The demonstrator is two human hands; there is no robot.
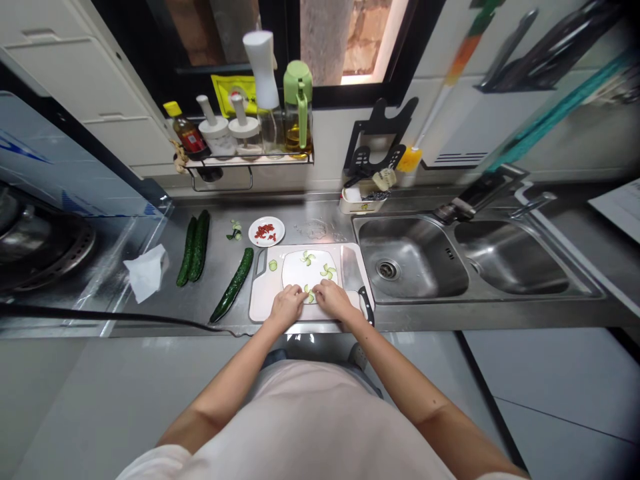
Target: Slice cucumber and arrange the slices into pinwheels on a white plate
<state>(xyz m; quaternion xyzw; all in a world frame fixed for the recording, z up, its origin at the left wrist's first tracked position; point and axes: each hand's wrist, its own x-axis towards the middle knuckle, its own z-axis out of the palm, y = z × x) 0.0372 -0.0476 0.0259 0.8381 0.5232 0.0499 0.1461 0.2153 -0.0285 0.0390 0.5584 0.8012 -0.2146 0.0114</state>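
A white square plate [295,267] lies on a pale pink cutting board [265,300]. On it, thin cucumber slices form small pinwheels, one at the back [307,258] and one at the right [328,271]. At the plate's front edge is another group of cucumber slices [309,294]. My left hand [287,308] pinches at that group from the left, fingertips closed. From the right, my right hand [332,300] does the same, its fingers bent together over the slices. The fingers partly hide these slices. A knife [367,307] with a black handle rests along the board's right side.
Left of the board lie a cut cucumber [233,285] and two whole cucumbers [195,248]. Behind it stand a small plate [253,233] of chopped red pieces and some cucumber scraps [234,231]. A double sink [415,260] is at the right, a paper towel [146,272] at the left.
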